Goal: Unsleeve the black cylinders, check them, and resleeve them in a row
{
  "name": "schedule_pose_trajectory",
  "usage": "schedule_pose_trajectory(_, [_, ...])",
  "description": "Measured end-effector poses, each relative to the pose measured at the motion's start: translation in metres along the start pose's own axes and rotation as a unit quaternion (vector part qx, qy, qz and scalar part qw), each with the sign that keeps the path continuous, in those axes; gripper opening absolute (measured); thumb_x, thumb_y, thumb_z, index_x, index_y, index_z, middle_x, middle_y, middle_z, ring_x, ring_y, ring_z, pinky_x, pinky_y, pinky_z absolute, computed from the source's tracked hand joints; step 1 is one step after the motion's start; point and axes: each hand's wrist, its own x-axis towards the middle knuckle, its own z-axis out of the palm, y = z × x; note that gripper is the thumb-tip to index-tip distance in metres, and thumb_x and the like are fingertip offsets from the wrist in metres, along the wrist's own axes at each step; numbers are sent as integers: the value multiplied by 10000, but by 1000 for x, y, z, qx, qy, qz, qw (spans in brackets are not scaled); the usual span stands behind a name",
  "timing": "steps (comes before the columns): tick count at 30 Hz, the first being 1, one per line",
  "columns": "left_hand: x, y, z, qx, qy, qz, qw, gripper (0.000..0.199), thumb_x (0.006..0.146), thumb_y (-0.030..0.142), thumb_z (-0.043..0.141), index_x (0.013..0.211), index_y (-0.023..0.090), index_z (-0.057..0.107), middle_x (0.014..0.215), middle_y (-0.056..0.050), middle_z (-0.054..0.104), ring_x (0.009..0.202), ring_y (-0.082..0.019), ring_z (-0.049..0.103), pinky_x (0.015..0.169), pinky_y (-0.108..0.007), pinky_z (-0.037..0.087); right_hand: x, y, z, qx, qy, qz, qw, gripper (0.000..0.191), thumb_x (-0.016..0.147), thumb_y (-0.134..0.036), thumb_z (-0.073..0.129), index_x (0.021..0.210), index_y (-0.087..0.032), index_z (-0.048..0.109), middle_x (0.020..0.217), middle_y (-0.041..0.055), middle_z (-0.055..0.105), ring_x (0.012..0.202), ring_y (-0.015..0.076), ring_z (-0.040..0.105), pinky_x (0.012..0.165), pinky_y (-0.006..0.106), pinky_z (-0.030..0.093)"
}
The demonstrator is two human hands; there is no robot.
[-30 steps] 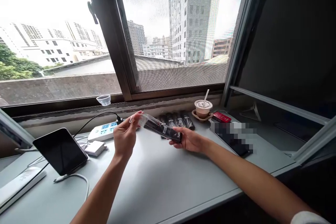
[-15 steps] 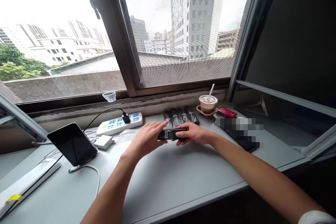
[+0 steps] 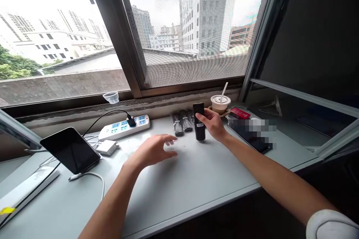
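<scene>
My right hand [image 3: 213, 124] holds a slim black oblong thing [image 3: 200, 131], shaped like a remote control, upright between thumb and fingers. A small white printed label sits on the side facing me. Whether its lower end touches the desk [image 3: 179, 186] I cannot tell. Just behind it lie several similar black pieces in clear plastic wrap [image 3: 177, 126], partly hidden by the held one. My left hand [image 3: 155, 151] hovers over the desk to the left, holding nothing, its thumb and fingers apart.
On the left are a white power strip [image 3: 125, 129], a charger [image 3: 107, 147], a dark-screened tablet [image 3: 70, 151] and a white cable [image 3: 98, 176]. A lidded drink cup [image 3: 220, 105], a red box [image 3: 240, 113] and a flat black item [image 3: 246, 134] sit at right.
Both hands were on the black oblong thing, held level. My left hand has let go and moved left and down; my right hand has turned the thing upright. The view has shifted slightly.
</scene>
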Motion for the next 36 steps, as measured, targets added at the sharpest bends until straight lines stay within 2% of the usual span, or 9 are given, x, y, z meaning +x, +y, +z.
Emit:
schedule_pose_trajectory(4, [2, 17, 6, 21, -11, 15, 1000, 402, 855, 475, 752, 1221, 307, 730, 1102, -31, 775, 959, -250, 733, 822, -326, 551, -4, 5, 6, -7, -58, -17, 998, 363, 874, -551, 736, 937, -209, 631, 818, -1, 576, 754, 163, 538, 692, 285, 449])
schedule_pose_trajectory(7, [1, 22, 6, 29, -7, 29, 999, 497, 834, 485, 786, 1282, 292, 694, 1156, -46, 762, 980, -259, 733, 827, -335, 552, -9, 8, 8, -32, -177, 24, 983, 374, 868, -526, 754, 1005, -202, 629, 832, 0, 619, 759, 169, 575, 695, 285, 470])
schedule_pose_trajectory(11, [3, 22, 4, 58, 93, 80, 991, 435, 914, 529, 699, 1249, 252, 684, 1175, -82, 731, 1002, -256, 708, 853, -361, 549, -17, 6, 9, -97, -287, 67, 951, 437, 922, -487, 700, 1235, -183, 667, 895, 27, 708, 771, 186, 659, 749, 314, 528])
schedule_pose_trajectory(14, [8, 20, 7, 109, 217, 129, 961, 288, 996, 400, 618, 1228, 239, 679, 1233, -100, 696, 1139, -271, 647, 967, -410, 519, -18, 1, 9, -125, -264, 61, 954, 488, 908, -490, 718, 1302, -203, 696, 915, 33, 743, 738, 189, 695, 761, 326, 555])
schedule_pose_trajectory(16, [12, 20, 10, 154, 248, 161, 943, 346, 993, 336, 633, 1330, 255, 636, 1315, -103, 665, 1249, -290, 584, 1057, -455, 473, -18, -3, 10, -133, -245, 58, 959, 492, 870, -501, 764, 1262, -205, 738, 891, 35, 760, 734, 202, 719, 769, 334, 562])
schedule_pose_trajectory(20, [17, 22, 16, 214, 235, 202, 926, 430, 993, 269, 643, 1418, 303, 585, 1400, -88, 624, 1310, -291, 541, 1142, -499, 397, -21, -9, 15, -71, -257, 69, 961, 529, 843, -508, 799, 1264, -191, 753, 915, 55, 767, 757, 210, 735, 760, 339, 576])
schedule_pose_trajectory(30, [14, 26, 11, 213, 188, 193, 939, 370, 1029, 226, 583, 1376, 344, 631, 1300, -65, 675, 1160, -256, 599, 1006, -455, 461, -24, -18, 16, 22, -323, 116, 939, 579, 896, -458, 761, 1393, -181, 654, 1017, 90, 760, 848, 204, 746, 754, 329, 590])
schedule_pose_trajectory(33, [14, 25, 10, 200, 181, 187, 945, 378, 1023, 262, 603, 1390, 355, 623, 1289, -61, 674, 1155, -256, 597, 997, -452, 470, -22, -14, 13, -5, -306, 123, 944, 642, 881, -445, 774, 1441, -186, 595, 1019, 87, 757, 815, 209, 748, 725, 334, 594])
schedule_pose_trajectory(36, [12, 19, 9, 186, 172, 160, 954, 415, 993, 268, 655, 1400, 343, 617, 1275, -65, 674, 1140, -265, 595, 979, -462, 486, -19, -9, 7, -115, -259, 85, 955, 560, 825, -469, 822, 1297, -194, 697, 948, 59, 755, 757, 194, 711, 681, 302, 554])
